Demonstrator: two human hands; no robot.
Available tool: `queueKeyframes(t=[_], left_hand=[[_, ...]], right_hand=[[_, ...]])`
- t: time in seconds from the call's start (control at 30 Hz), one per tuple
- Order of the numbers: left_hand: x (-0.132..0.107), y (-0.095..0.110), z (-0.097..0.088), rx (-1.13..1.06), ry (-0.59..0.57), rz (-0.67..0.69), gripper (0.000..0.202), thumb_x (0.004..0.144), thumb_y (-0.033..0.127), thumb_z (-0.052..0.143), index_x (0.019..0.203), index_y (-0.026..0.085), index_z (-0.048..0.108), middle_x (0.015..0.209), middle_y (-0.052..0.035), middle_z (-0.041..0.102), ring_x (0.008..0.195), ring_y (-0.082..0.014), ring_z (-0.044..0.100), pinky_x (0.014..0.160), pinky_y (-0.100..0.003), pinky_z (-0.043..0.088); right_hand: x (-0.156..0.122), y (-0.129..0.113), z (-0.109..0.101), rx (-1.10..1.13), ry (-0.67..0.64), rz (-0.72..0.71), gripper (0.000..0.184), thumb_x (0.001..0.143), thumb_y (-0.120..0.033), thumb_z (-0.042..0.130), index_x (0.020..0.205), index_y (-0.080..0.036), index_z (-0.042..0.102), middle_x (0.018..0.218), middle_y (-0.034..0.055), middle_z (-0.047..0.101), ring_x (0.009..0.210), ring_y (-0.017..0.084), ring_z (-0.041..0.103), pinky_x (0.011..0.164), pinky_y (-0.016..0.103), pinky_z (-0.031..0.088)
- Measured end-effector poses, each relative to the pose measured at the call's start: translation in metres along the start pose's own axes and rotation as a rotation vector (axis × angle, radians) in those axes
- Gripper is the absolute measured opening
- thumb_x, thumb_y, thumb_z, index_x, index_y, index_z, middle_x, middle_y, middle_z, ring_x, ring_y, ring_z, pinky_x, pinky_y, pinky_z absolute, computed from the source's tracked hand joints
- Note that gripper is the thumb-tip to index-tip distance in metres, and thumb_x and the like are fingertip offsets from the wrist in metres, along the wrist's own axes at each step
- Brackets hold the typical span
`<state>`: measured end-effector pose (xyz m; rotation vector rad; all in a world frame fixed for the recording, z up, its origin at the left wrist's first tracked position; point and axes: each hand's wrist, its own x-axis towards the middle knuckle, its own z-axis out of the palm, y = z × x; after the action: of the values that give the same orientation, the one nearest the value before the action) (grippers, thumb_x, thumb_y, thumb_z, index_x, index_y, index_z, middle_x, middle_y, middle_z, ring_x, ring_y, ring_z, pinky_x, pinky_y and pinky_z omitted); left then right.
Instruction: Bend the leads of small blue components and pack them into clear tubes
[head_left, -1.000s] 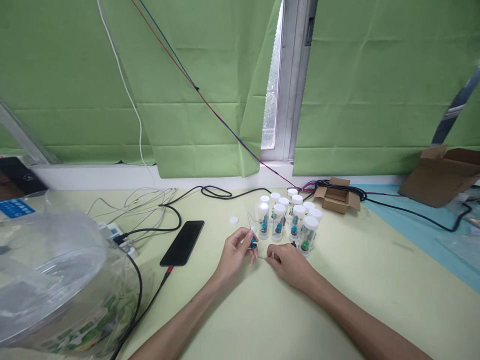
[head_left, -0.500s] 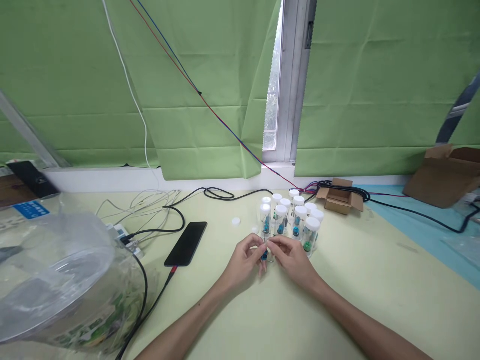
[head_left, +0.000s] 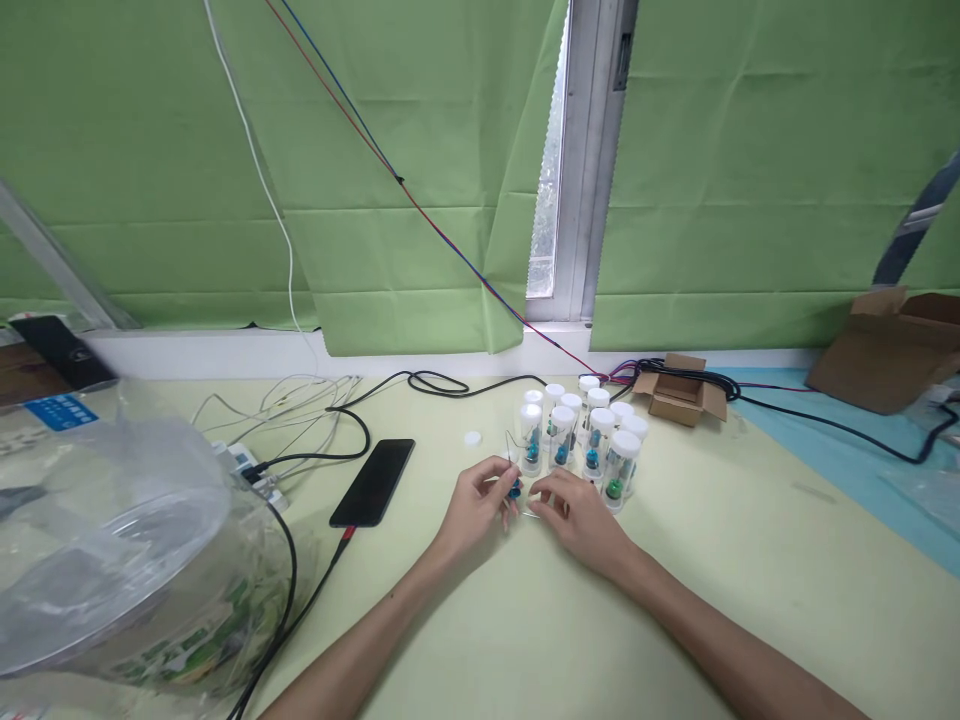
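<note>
Fingertips of the left hand (head_left: 472,503) pinch 1 small blue part (head_left: 514,490) over the table (head_left: 480,630), thin wire (head_left: 509,450) standing up close by it; the right hand (head_left: 574,512) is just beside, its fingers drawn narrow, though I cannot tell whether it holds anything. Handling this well likely calls for a light, steady left pinch so the wire does not bend, and small right-hand moves clear of the tubes (head_left: 598,447). Counting rightward: 1 phone (head_left: 373,483), 1 loose cap (head_left: 472,438), 1 pinched part, about 11 tubes, partly overlapping, 1 small open box (head_left: 679,402) and 1 larger box (head_left: 862,355).
</note>
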<state>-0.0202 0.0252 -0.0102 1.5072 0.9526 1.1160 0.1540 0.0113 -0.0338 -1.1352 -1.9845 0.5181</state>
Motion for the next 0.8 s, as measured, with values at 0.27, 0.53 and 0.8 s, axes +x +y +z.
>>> queueKeyframes(t=[0.27, 0.53, 0.8], left_hand=[[0.007, -0.003, -0.017, 0.284, 0.068, 0.034, 0.032, 0.08, 0.047, 0.059, 0.074, 0.017, 0.064, 0.064, -0.0011, 0.058, 0.05, -0.0114, 0.048, 0.047, -0.022, 0.037], [0.009, -0.015, -0.022, 0.4, 0.009, 0.031, 0.031, 0.078, 0.044, 0.059, 0.066, 0.017, 0.068, 0.06, -0.0018, 0.06, 0.05, -0.0129, 0.048, 0.048, -0.024, 0.038], [0.008, -0.018, -0.023, 0.434, -0.124, 0.021, 0.032, 0.083, 0.042, 0.054, 0.073, 0.016, 0.07, 0.057, -0.0015, 0.059, 0.048, -0.0128, 0.048, 0.051, -0.025, 0.038]], right_hand=[[-0.003, 0.005, 0.003, -0.169, -0.14, 0.032, 0.011, 0.09, -0.015, 0.052, 0.084, -0.021, 0.061, 0.091, 0.0027, 0.056, 0.079, 0.017, 0.059, 0.072, 0.028, 0.044], [-0.003, 0.006, 0.004, -0.198, -0.128, 0.031, 0.013, 0.09, -0.014, 0.051, 0.08, -0.02, 0.057, 0.087, 0.0023, 0.055, 0.077, 0.017, 0.059, 0.07, 0.029, 0.044], [0.0, 0.003, 0.001, -0.158, 0.015, 0.042, 0.013, 0.093, -0.018, 0.048, 0.084, -0.018, 0.055, 0.086, 0.0048, 0.059, 0.075, 0.018, 0.059, 0.068, 0.029, 0.044]])
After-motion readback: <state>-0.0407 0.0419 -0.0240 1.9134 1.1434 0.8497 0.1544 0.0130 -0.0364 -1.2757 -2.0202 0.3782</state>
